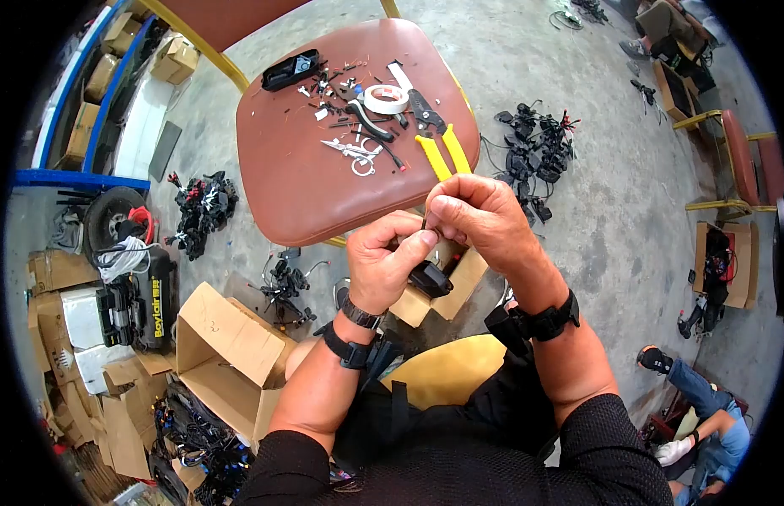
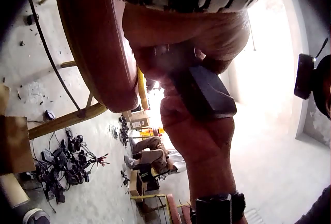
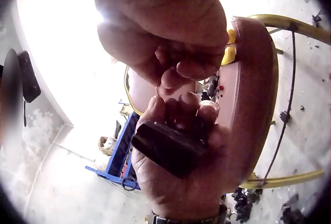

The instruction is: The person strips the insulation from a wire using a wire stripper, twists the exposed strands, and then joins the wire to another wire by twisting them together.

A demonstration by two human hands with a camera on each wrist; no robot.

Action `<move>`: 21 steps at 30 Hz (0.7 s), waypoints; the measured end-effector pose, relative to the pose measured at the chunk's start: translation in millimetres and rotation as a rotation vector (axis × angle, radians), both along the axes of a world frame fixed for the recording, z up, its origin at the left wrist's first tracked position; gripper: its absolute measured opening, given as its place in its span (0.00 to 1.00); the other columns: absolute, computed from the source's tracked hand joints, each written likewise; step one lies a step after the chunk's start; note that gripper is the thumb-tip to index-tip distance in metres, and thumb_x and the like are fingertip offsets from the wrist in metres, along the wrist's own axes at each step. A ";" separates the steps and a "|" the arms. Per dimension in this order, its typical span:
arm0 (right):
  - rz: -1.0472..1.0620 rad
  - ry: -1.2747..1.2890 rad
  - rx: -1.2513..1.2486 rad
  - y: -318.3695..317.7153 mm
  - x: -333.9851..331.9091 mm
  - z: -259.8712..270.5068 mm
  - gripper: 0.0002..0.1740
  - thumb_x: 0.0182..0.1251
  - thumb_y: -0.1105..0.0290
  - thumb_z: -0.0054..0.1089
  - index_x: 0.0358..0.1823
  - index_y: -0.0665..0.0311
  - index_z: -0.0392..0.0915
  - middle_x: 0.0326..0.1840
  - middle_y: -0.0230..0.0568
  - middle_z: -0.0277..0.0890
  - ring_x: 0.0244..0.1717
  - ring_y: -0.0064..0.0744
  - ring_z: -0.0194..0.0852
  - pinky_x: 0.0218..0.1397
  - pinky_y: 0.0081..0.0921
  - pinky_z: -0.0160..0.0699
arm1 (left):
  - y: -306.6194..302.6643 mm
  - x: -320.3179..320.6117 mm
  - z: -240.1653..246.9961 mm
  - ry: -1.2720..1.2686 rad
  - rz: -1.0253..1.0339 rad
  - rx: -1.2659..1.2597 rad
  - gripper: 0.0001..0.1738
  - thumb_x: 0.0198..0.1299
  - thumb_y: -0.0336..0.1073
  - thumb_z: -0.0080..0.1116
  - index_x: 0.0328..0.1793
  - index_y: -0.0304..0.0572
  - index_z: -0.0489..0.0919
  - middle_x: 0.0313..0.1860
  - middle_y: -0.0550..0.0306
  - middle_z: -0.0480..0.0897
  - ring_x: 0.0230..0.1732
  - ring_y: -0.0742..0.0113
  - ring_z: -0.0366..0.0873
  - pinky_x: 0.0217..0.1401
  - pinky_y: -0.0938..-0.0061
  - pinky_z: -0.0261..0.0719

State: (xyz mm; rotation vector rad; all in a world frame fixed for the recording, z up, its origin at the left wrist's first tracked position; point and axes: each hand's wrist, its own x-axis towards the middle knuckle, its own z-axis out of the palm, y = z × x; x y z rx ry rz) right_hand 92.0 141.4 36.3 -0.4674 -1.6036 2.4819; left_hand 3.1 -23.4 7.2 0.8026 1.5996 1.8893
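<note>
As a seated person works at the centre of the head view, the left hand [image 1: 385,268] curls round a small black module [image 1: 430,279], cradling it just below the right hand [image 1: 483,221]. The right hand's fingertips pinch a thin wire [image 3: 157,90] rising from the module. The two hands touch, near the front edge of a brown chair seat [image 1: 299,185] in the upper middle of the frame. On it, a tape roll [image 1: 386,99], yellow-handled pliers [image 1: 432,158] and scissors [image 1: 354,153] lie among wire scraps.
</note>
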 end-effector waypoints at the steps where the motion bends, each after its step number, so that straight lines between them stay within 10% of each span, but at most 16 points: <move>1: -0.004 0.006 -0.004 -0.7 0.2 0.2 0.09 0.77 0.70 0.61 0.42 0.69 0.83 0.33 0.29 0.82 0.31 0.15 0.78 0.36 0.17 0.79 | -0.1 0.5 0.6 -0.017 0.008 -0.004 0.04 0.62 0.25 0.68 0.42 0.33 0.86 0.39 0.58 0.88 0.39 0.75 0.81 0.42 0.78 0.78; 21: -0.226 -0.080 0.506 3.8 3.2 -13.1 0.06 0.73 0.72 0.61 0.41 0.69 0.81 0.30 0.27 0.78 0.34 0.15 0.71 0.37 0.20 0.74 | 1.6 2.6 3.0 -0.004 0.118 -0.071 0.04 0.66 0.27 0.65 0.39 0.33 0.87 0.37 0.57 0.88 0.38 0.74 0.82 0.43 0.78 0.79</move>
